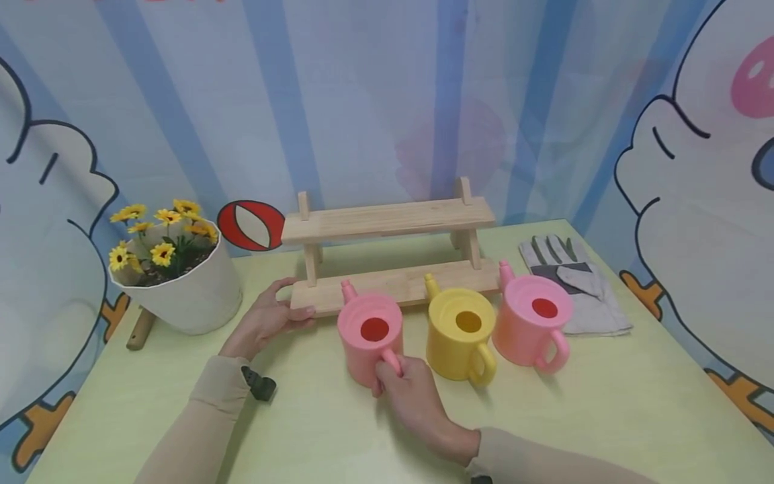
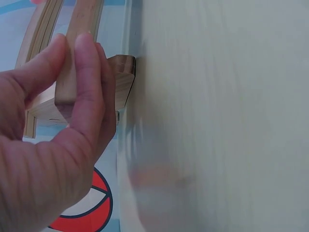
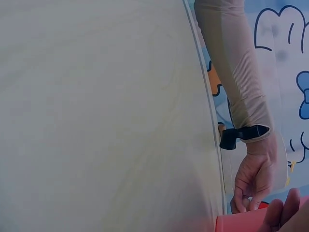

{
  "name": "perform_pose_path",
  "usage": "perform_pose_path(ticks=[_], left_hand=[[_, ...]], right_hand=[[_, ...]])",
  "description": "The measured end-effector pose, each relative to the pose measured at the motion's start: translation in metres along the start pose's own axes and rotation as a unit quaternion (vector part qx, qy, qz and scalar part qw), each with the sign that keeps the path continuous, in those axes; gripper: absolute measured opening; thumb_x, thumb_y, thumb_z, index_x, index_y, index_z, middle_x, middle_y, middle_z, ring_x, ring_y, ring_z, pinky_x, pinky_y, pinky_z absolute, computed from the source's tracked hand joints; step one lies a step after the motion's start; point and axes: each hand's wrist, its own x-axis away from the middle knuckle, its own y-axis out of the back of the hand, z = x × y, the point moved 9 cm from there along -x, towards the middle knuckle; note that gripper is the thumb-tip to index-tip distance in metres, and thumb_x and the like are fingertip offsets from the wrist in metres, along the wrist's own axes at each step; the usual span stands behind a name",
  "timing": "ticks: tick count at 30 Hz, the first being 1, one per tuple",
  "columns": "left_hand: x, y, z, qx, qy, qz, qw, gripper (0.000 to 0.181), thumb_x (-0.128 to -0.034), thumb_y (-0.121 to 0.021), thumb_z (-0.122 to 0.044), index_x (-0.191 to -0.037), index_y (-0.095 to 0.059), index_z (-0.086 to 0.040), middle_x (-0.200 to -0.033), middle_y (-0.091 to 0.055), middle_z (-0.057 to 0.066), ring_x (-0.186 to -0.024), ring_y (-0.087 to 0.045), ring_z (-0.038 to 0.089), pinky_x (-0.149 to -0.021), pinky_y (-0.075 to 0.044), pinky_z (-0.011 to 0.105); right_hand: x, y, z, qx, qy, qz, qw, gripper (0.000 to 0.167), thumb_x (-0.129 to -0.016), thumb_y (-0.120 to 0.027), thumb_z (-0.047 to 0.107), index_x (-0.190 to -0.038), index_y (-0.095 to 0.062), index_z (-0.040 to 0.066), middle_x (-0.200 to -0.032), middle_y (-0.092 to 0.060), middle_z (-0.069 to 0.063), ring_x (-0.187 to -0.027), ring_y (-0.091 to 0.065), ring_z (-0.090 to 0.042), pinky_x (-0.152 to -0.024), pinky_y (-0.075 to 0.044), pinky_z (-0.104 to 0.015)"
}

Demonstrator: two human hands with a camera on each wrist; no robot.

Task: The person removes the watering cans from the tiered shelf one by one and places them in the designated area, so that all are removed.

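Observation:
A two-tier wooden stand (image 1: 390, 220) stands at the back of the table. My left hand (image 1: 269, 321) holds the left end of its lower shelf; the left wrist view shows thumb and fingers on either side of the wooden board (image 2: 67, 84). In front of the stand, my right hand (image 1: 417, 402) grips the handle of the left pink watering can (image 1: 361, 353). Only a piece of that can (image 3: 241, 223) and some fingertips show in the right wrist view. A yellow watering can (image 1: 446, 351) and a second pink watering can (image 1: 519, 329) stand to its right.
At the left, a white pot (image 1: 202, 296) holds yellow flowers (image 1: 162, 254), with a wooden handle (image 1: 141, 329) sticking out beside it. Grey-and-white gloves (image 1: 595, 309) lie behind the right pink can. A printed curtain (image 1: 363, 101) hangs behind the table.

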Motion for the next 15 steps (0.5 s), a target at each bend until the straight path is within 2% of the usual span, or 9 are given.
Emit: perform_pose_path(ticks=[7, 10, 13, 15], left_hand=[[0.0001, -0.0002, -0.0013, 0.006, -0.006, -0.003, 1.0000, 0.098, -0.1027, -0.071, 0.000, -0.175, -0.007, -0.014, -0.163, -0.040, 0.035, -0.091, -0.077, 0.010, -0.087, -0.068, 0.026], [-0.0003, -0.0015, -0.0021, 0.006, -0.011, 0.000, 0.9999, 0.096, -0.1031, -0.070, 0.002, -0.175, -0.008, -0.013, -0.160, -0.042, 0.034, -0.091, -0.076, 0.010, -0.087, -0.068, 0.026], [-0.0004, -0.0017, -0.0021, 0.004, -0.012, -0.002, 0.9999, 0.096, -0.1028, -0.070, 0.002, -0.175, -0.008, -0.012, -0.158, -0.043, 0.034, -0.090, -0.076, 0.010, -0.087, -0.068, 0.026], [-0.0001, -0.0013, -0.0019, 0.003, -0.011, -0.006, 0.9999, 0.097, -0.1025, -0.071, 0.002, -0.175, -0.008, -0.012, -0.158, -0.043, 0.035, -0.089, -0.077, 0.010, -0.087, -0.068, 0.027]], right_hand=[[0.0018, -0.0009, -0.0009, -0.007, 0.002, -0.003, 1.0000, 0.029, -0.101, -0.059, 0.012, -0.076, -0.067, 0.000, -0.072, -0.067, -0.001, -0.059, -0.042, -0.011, -0.050, -0.028, -0.018], [0.0030, 0.0006, -0.0024, -0.003, -0.004, -0.002, 1.0000, 0.026, -0.102, -0.061, 0.013, -0.080, -0.068, 0.002, -0.076, -0.069, -0.003, -0.060, -0.044, -0.011, -0.050, -0.030, -0.017], [0.0061, 0.0031, -0.0025, 0.020, -0.009, 0.002, 0.9998, 0.019, -0.104, -0.064, 0.016, -0.090, -0.070, 0.005, -0.088, -0.074, -0.005, -0.069, -0.054, -0.013, -0.056, -0.040, -0.018], [0.0096, 0.0062, -0.0009, 0.046, -0.011, 0.003, 0.9989, 0.013, -0.105, -0.067, 0.019, -0.100, -0.071, 0.008, -0.101, -0.076, -0.005, -0.083, -0.061, -0.015, -0.067, -0.052, -0.020]])
